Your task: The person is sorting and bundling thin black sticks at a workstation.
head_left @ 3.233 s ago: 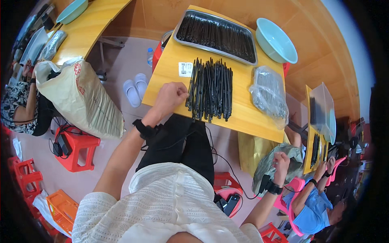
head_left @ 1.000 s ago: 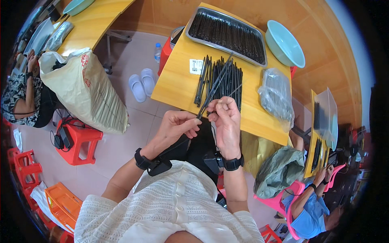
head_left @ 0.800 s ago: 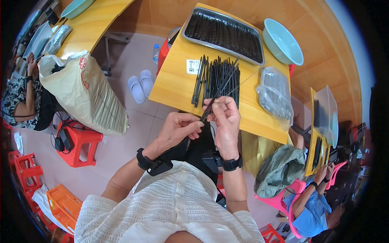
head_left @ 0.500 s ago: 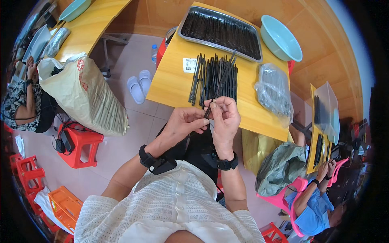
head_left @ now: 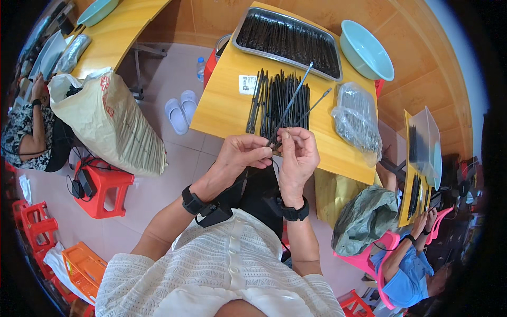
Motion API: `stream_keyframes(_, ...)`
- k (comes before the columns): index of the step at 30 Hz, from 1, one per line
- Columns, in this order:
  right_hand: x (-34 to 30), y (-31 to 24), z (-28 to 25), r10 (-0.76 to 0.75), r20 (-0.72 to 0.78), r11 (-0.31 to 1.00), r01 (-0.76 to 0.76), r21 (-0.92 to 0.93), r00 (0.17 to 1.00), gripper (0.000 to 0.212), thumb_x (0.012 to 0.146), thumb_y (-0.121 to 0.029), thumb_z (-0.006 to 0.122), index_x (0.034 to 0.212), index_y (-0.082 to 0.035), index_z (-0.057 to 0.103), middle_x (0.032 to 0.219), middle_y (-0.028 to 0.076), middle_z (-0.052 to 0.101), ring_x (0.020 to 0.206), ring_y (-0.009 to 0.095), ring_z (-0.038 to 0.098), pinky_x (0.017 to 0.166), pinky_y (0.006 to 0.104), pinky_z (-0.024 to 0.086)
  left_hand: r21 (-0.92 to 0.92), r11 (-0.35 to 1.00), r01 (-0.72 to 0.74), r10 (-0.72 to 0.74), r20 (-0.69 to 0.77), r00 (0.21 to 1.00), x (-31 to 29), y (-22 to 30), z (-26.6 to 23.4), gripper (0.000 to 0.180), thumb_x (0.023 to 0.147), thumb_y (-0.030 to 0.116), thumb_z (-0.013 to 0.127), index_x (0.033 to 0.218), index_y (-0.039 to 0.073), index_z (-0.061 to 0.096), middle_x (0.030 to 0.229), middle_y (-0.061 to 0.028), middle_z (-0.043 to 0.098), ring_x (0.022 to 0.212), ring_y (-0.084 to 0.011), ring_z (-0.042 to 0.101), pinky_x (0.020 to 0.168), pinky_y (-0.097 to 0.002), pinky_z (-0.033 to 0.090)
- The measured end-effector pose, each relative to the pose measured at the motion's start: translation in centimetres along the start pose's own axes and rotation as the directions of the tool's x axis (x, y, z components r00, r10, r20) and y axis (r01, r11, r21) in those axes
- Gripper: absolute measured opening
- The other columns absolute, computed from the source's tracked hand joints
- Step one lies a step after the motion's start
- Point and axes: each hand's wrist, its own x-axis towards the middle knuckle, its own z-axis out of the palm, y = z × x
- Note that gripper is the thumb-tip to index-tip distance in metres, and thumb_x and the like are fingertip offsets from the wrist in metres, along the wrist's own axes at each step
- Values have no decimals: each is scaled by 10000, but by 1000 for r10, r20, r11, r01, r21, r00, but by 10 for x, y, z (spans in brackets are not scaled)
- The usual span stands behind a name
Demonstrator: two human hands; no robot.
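Note:
In front of my body, both hands meet just off the near edge of the yellow table. My left hand (head_left: 244, 153) is closed, thumb and forefinger pinching the lower part of thin black strips (head_left: 293, 101). My right hand (head_left: 297, 158) pinches them beside it, fingertips close to the left ones. Two strips fan upward from the fingers, the longer one greyish in the light, over a pile of similar black strips (head_left: 274, 100) on the table. Their exact kind is too small to tell.
Beyond the pile stands a metal tray (head_left: 244, 46) full of black strips, with a green basin (head_left: 364, 53) to its right. A clear plastic-wrapped bundle (head_left: 356, 121) lies at the table's right. A large sack (head_left: 113, 121) stands left; two other people sit at the sides.
The held strips have spread apart: one now points up toward the tray, another leans further right. My right hand has shifted slightly right; both hands remain pinched.

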Motion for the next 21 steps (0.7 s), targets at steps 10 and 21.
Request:
stream_keyframes(10,-4,-6,-4,131,16,973,-132,188,991,79,848,-46,571,909,-19,530,866,77,625,759,90,580,622,194,461,-90,996,-10,16,70,997,1,1,-16,168,822,87,610,958,-8,586,867,-81,629,740,-160,639,676,-250,541)
stream_keyframes(21,7,4,-30,330,324,616,-462,638,887,94,810,-3,585,882,-59,561,838,26,584,769,110,562,676,240,475,-282,956,77,13,305,952,-2,8,-21,156,835,76,585,956,-22,575,927,-102,614,788,-177,642,714,-266,547)
